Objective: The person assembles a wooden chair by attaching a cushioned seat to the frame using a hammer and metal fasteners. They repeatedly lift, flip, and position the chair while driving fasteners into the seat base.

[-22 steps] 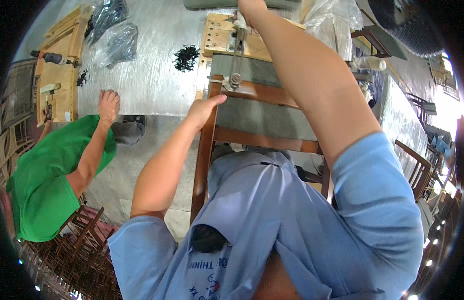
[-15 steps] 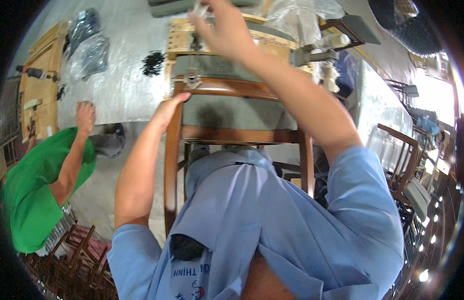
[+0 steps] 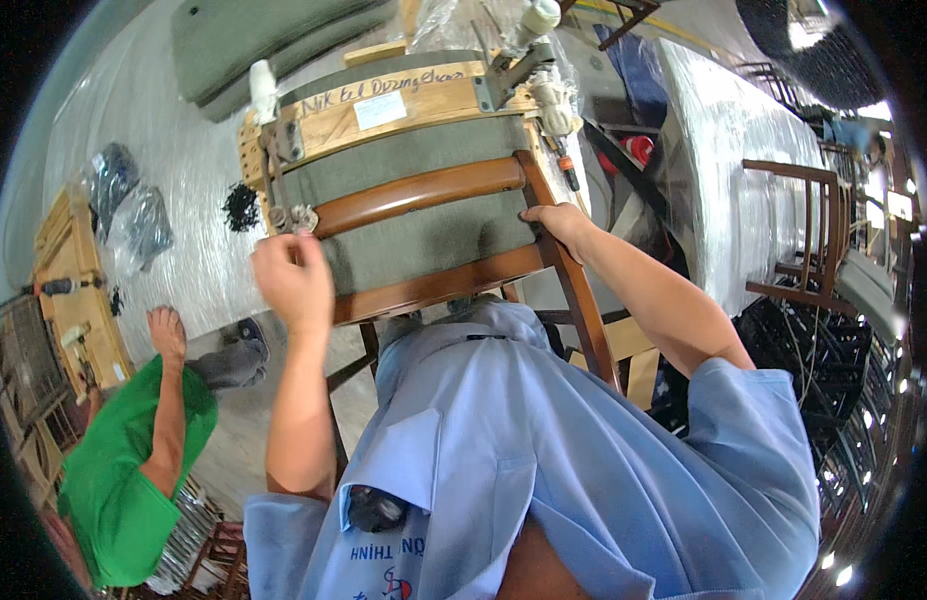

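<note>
A brown wooden chair [image 3: 423,200] with its curved top rail stands before me, its back against a grey-green padded board. Around the chair's right back post my right hand [image 3: 561,228] is closed, thumb on the near face. My left hand [image 3: 295,280] is by the chair's left back post, fingers curled together just below a metal clamp [image 3: 279,190]; what they hold, if anything, I cannot make out. The clamp has a white-wrapped handle and is fixed at the left end of a wooden jig [image 3: 393,105]. A second clamp [image 3: 513,75] is at the jig's right end.
A co-worker in green [image 3: 143,470] is at the left, a hand near the plastic-covered table [image 3: 208,270]. Black small parts [image 3: 241,207], plastic bags [image 3: 141,225] and another wooden jig [image 3: 58,270] lie there. A grey cushion [image 3: 253,45] is beyond; another chair [image 3: 808,230] stands right.
My right hand has come down from the jig's far left to the chair's right post. My left hand has left the left post's top and is near the clamp. The view has shifted.
</note>
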The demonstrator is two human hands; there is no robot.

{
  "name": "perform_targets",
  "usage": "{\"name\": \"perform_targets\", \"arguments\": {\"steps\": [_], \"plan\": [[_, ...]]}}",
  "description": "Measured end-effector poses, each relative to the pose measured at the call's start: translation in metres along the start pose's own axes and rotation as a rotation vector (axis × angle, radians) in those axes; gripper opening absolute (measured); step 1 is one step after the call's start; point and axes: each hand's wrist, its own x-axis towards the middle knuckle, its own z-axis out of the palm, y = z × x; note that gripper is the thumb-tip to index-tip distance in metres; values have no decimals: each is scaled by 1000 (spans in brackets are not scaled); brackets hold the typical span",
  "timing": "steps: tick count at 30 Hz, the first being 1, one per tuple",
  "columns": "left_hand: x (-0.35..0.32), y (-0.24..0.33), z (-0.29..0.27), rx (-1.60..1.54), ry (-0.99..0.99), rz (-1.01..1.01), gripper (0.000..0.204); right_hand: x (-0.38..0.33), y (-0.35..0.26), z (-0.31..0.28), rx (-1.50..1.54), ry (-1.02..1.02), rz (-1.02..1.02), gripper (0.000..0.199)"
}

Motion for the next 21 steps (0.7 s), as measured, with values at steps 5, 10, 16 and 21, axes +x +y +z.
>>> {"name": "perform_targets", "arguments": {"steps": [5,10,16,21], "plan": [[-11,65,46,-292,-150,396,11,-5,-18,-2,-32,-4,66,61],[21,115,114,-385,-165,557,15,15,-14,-12,-67,-53,23,65],[42,131,174,-98,-237,656,16,20,-13,-10,-298,20,-112,49],[30,136,175,26,-337,623,13,26,3,-4,-480,98,-140,44]]}}
